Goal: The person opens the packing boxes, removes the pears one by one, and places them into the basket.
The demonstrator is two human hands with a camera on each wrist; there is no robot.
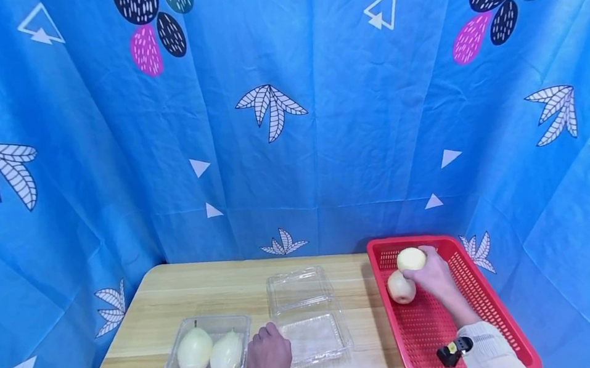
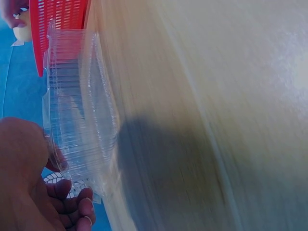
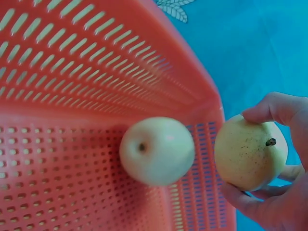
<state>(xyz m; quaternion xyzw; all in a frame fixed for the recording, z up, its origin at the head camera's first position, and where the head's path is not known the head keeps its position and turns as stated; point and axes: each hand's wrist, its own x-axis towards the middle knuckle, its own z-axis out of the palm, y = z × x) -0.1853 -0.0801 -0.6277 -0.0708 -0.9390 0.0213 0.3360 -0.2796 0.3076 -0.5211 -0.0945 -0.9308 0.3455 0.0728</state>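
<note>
In my right hand (image 1: 431, 272) I grip a pale yellow pear (image 3: 250, 153), fingers and thumb around its sides and its short stem showing. It is held over the far end of the red basket (image 1: 414, 348), where another pear (image 3: 157, 150) lies on the basket floor. My left hand (image 1: 268, 361) is low over the table, between a clear box (image 1: 172, 365) with two pears in it and a lidded clear box (image 1: 315, 337) standing open with nothing inside. In the left wrist view its fingers (image 2: 67, 204) are loosely curled, right at the edge of the open box.
The wooden table (image 1: 196, 284) carries both clear boxes, the one with pears at the left and the open one in the middle. The red basket stands at the right edge. Blue patterned cloth (image 1: 282, 173) hangs behind and at both sides.
</note>
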